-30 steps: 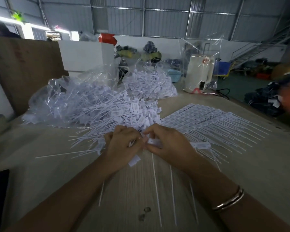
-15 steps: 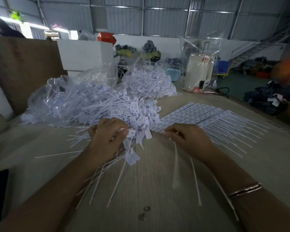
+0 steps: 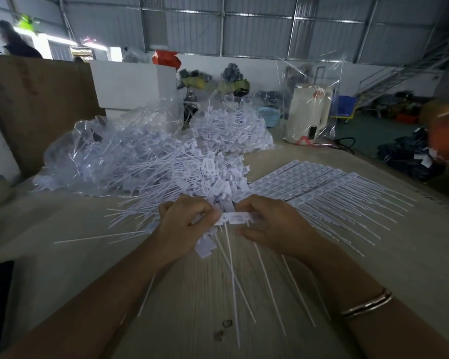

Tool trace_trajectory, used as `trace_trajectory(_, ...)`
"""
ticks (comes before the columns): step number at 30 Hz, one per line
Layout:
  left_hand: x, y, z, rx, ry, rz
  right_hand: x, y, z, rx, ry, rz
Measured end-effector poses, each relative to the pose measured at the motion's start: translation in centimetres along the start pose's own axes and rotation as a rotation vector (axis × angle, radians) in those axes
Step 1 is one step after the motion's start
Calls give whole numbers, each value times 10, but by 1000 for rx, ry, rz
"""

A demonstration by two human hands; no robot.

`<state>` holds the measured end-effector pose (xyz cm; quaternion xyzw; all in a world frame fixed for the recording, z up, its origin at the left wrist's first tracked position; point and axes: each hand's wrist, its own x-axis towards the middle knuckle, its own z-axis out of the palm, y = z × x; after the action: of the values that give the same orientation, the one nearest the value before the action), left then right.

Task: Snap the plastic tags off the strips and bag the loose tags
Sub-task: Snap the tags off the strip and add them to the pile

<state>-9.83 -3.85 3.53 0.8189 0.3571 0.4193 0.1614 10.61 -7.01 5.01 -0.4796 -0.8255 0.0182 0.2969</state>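
Both hands have rejoined, left hand [image 3: 184, 224] and right hand [image 3: 272, 226] gripping a strip [image 3: 235, 218] before the heap [image 3: 166, 172].

You can't read any text here. The small white plastic tag strip [image 3: 236, 218] pinched between your hands carries faint print too blurred to make out, and the red mark on the cream plastic kettle [image 3: 309, 114] beyond it is illegible.

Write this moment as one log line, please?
step: snapping tags | left hand: grips loose tags | right hand: pinches strip | both hands on strip | pile behind
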Motion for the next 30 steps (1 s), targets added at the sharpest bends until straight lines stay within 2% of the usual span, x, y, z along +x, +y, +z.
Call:
trace_trajectory(3, 1, -2, -1, 151, 56, 134, 0, 1, 2, -48, 15, 3)
trace_trajectory(6, 1, -4, -8, 276, 139, 279, 1, -2, 3, 61, -16, 15)
trace_trajectory(10, 3, -13, -14, 337, 147, 326, 0, -1, -3, 175, -42, 62)
trace_trajectory(13, 1, -25, -23, 391, 140, 211, -4, 9, -12, 177, 12, 129)
trace_trajectory(15, -1, -25, -23, 537, 175, 85, -6, 9, -11, 94, 47, 110)
trace_trajectory(17, 0, -12, -17, 613, 223, 31, -2, 1, -4, 20, 83, 44)
trace_trajectory(19, 2, 3, -8, 499, 176, 38, 4, -13, 4, -6, 106, -32)
trace_trajectory(22, 1, 12, 3, 197, 4, 42, 10, -23, 10, 42, 118, -68)
trace_trajectory(24, 1, 11, 4, 48, 6, -20, 7, -20, 8, 87, 90, -76)
trace_trajectory(27, 1, 5, -1, 28, 55, -84, 1, -8, 1, -17, 77, 9)
trace_trajectory(30, 1, 3, -2, 69, 33, -46, 2, -2, 3, -175, 82, 25)
